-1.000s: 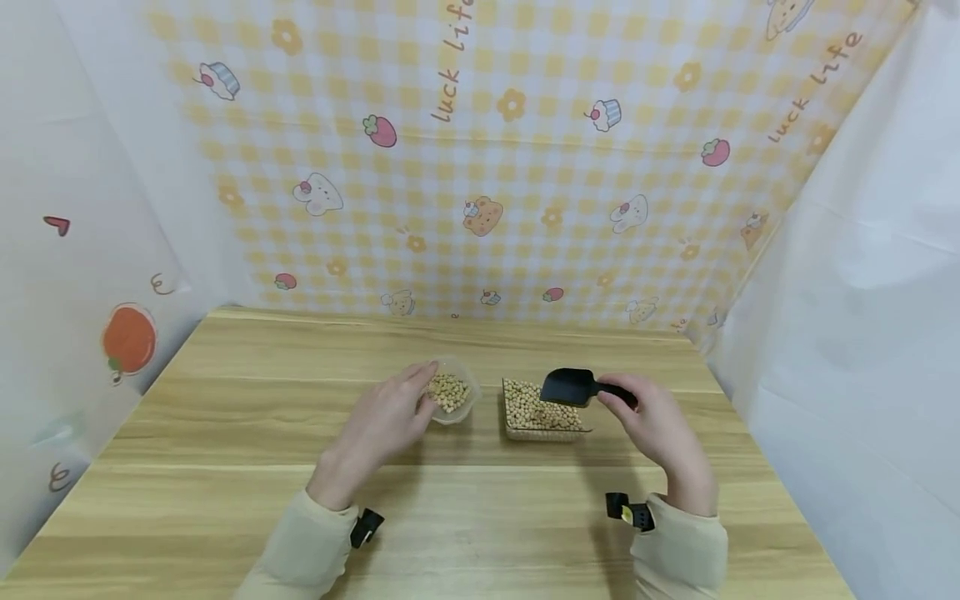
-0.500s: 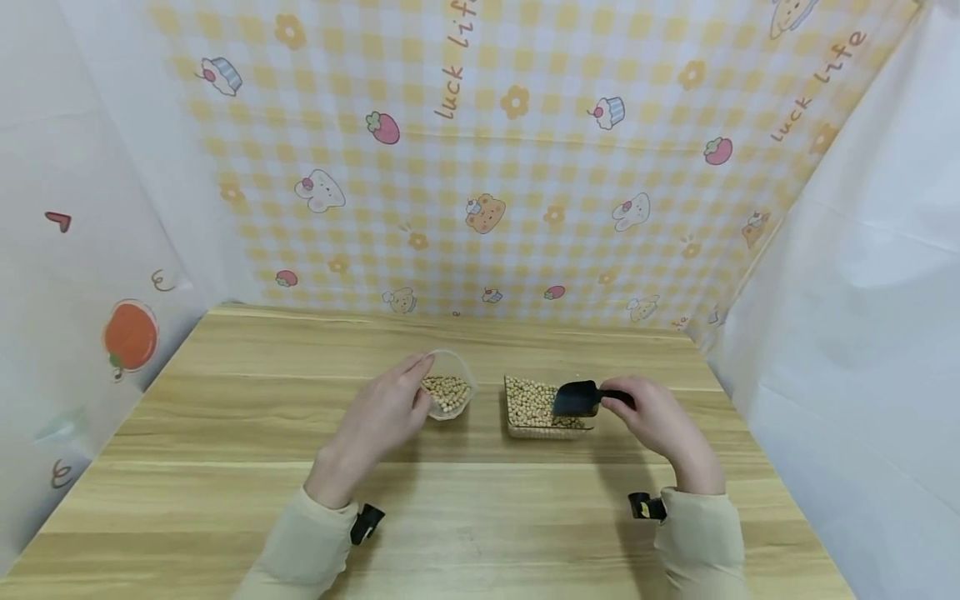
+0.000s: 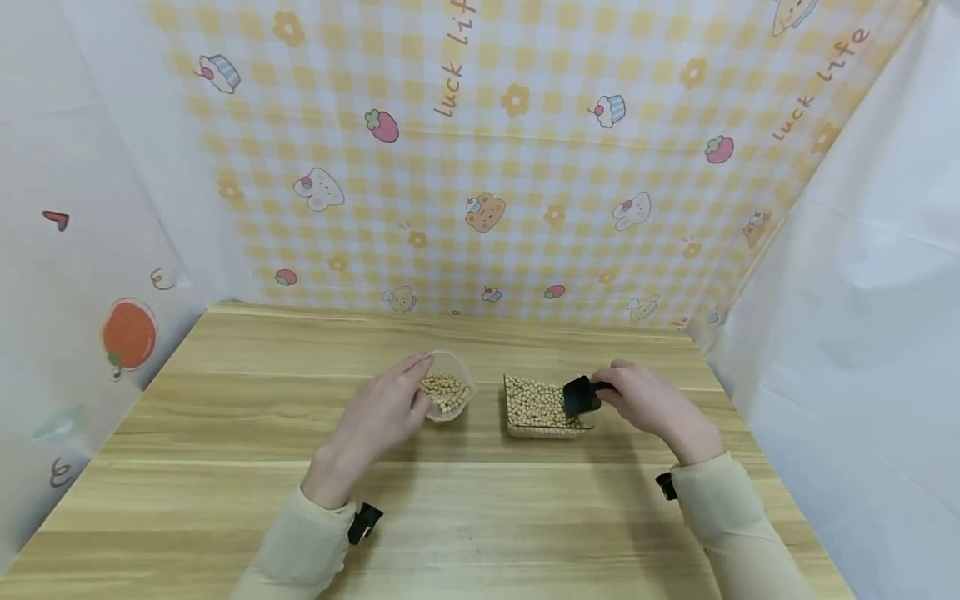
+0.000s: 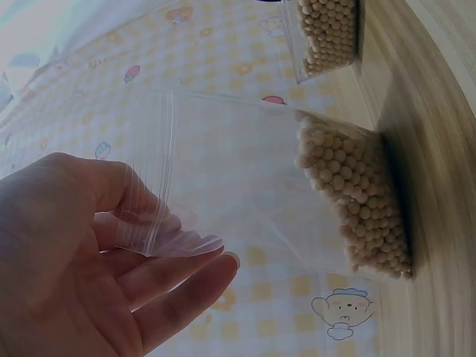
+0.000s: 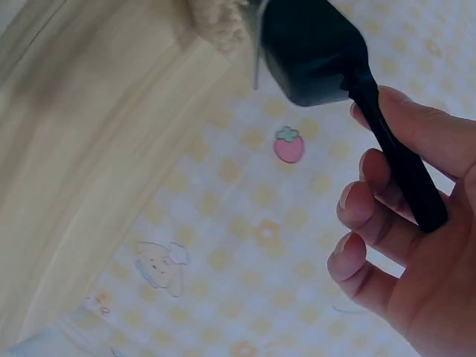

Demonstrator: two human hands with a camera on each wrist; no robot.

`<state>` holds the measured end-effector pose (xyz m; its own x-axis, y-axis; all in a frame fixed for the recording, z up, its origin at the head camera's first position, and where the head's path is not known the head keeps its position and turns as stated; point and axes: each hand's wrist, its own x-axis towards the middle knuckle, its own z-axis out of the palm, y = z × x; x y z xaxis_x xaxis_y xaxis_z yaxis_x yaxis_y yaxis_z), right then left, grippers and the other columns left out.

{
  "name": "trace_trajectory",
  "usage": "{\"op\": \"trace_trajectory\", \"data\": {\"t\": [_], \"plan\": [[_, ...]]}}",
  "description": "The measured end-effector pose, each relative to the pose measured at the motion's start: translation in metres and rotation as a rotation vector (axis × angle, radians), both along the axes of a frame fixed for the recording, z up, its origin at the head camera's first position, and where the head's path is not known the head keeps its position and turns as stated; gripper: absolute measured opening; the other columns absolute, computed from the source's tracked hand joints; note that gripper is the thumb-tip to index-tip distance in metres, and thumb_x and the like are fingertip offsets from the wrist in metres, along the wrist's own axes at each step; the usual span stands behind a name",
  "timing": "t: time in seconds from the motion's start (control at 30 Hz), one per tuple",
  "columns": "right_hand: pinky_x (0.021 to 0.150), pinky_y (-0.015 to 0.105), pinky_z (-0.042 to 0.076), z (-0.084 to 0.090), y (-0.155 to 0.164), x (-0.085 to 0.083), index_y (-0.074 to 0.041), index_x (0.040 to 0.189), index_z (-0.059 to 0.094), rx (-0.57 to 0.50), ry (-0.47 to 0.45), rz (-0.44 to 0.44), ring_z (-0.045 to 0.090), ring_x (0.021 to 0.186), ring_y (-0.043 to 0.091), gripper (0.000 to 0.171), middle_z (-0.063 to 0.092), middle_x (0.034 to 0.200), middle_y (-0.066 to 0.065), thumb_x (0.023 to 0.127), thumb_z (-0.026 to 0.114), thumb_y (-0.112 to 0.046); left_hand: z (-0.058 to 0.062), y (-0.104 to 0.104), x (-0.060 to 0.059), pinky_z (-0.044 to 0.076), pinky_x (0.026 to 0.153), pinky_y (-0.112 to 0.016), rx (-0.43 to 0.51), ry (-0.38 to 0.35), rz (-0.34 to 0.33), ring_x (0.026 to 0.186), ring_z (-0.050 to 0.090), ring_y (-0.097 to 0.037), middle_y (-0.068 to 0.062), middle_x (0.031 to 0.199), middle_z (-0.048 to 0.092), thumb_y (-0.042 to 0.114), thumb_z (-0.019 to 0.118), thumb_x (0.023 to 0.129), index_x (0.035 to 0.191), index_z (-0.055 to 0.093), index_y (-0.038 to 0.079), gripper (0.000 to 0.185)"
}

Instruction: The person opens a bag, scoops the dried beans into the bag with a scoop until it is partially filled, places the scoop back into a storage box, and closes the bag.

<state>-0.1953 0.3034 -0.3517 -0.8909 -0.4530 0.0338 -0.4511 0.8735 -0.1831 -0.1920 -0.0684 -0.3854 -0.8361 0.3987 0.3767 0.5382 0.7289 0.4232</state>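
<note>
My left hand [image 3: 384, 406] pinches the rim of a clear zip bag [image 4: 230, 163], which stands upright and open-mouthed on the table. Pale round beans [image 4: 357, 197] fill the bag's bottom. To its right is a clear rectangular container [image 3: 546, 432] full of the same kind of beans [image 3: 534, 402]. A black scoop [image 3: 581, 397] tilts down over this container's right side, its tip at the beans. My right hand [image 3: 652, 406] grips the scoop by its handle [image 5: 401, 167], thumb and fingers around it. The scoop's inside is turned away in the right wrist view.
Bag and container stand a short way apart on a wooden table [image 3: 465, 517]. Behind the table hangs a yellow checked cloth [image 3: 420, 167]. White sheets [image 3: 847, 333] close off the left and right sides.
My right hand has moved the scoop right and down, from above the container to its right side, and tilted it steeply. The left hand keeps hold of the bag, nearly still.
</note>
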Motion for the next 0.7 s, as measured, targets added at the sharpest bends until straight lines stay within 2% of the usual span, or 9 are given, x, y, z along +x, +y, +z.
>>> {"op": "trace_trajectory", "data": {"t": [0.07,0.13,0.2,0.27,0.3,0.47,0.6,0.7], "plan": [[0.065,0.036,0.048,0.0,-0.001,-0.002,-0.007,0.109,0.07,0.015,-0.011,0.012,0.056,0.073,0.012,0.017,0.06,0.087,-0.001,0.092,0.065,-0.007,0.0,0.0,0.001,0.049,0.07,-0.032,-0.009,-0.005,0.0,0.083,0.059,-0.021,-0.021,0.137,0.053,0.003,0.058,0.086,0.135,0.054,-0.006,0.05],[0.067,0.037,0.049,-0.005,0.0,-0.004,-0.008,0.107,0.071,0.012,-0.017,0.016,0.059,0.076,0.015,0.016,0.063,0.088,-0.001,0.092,0.066,-0.007,-0.001,-0.001,0.001,0.049,0.062,-0.028,-0.011,-0.024,-0.007,0.069,0.056,-0.016,-0.021,0.138,0.052,0.003,0.057,0.086,0.136,0.054,-0.005,0.05],[0.07,0.04,0.05,-0.011,0.003,-0.006,-0.008,0.106,0.071,-0.004,-0.01,0.02,0.062,0.08,0.019,0.015,0.066,0.09,0.001,0.091,0.067,-0.007,-0.001,0.0,0.001,0.046,0.055,-0.025,-0.008,-0.043,-0.018,0.057,0.048,-0.011,-0.022,0.139,0.052,0.004,0.057,0.087,0.136,0.053,-0.005,0.05],[0.075,0.044,0.052,-0.018,0.005,-0.008,-0.006,0.106,0.071,-0.041,-0.011,0.017,0.065,0.085,0.024,0.017,0.069,0.094,0.004,0.09,0.068,-0.007,-0.001,0.0,0.001,0.044,0.052,-0.023,-0.007,-0.045,-0.027,0.053,0.044,-0.007,-0.022,0.139,0.051,0.004,0.056,0.087,0.137,0.053,-0.004,0.05],[0.078,0.046,0.052,-0.021,0.007,-0.008,-0.004,0.108,0.071,-0.068,-0.015,0.012,0.066,0.089,0.027,0.018,0.07,0.097,0.006,0.09,0.068,-0.006,-0.001,0.0,0.0,0.041,0.049,-0.022,0.003,-0.05,-0.034,0.049,0.036,-0.006,-0.022,0.139,0.051,0.004,0.056,0.087,0.136,0.053,-0.005,0.05],[0.088,0.051,0.049,-0.04,0.016,-0.015,0.0,0.115,0.068,-0.212,-0.072,-0.017,0.064,0.101,0.034,0.024,0.069,0.111,0.014,0.094,0.064,-0.01,-0.002,-0.002,-0.001,0.043,0.054,-0.022,0.014,-0.045,-0.04,0.052,0.037,-0.005,-0.022,0.139,0.051,0.003,0.057,0.087,0.135,0.054,-0.005,0.05],[0.076,0.044,0.054,-0.06,0.024,-0.019,0.001,0.121,0.065,-0.363,-0.193,-0.057,0.064,0.089,0.031,0.028,0.064,0.121,0.019,0.096,0.061,-0.012,-0.002,-0.003,-0.002,0.046,0.061,-0.025,0.004,-0.048,-0.051,0.057,0.04,-0.006,-0.022,0.139,0.051,0.003,0.058,0.087,0.135,0.053,-0.006,0.049],[0.064,0.038,0.054,-0.073,0.026,-0.021,0.0,0.122,0.064,-0.473,-0.277,-0.089,0.062,0.075,0.025,0.029,0.062,0.121,0.019,0.097,0.06,-0.013,-0.002,-0.004,-0.002,0.046,0.064,-0.026,0.0,-0.052,-0.057,0.058,0.04,-0.007,-0.022,0.14,0.051,0.003,0.057,0.088,0.136,0.053,-0.006,0.049]]}}
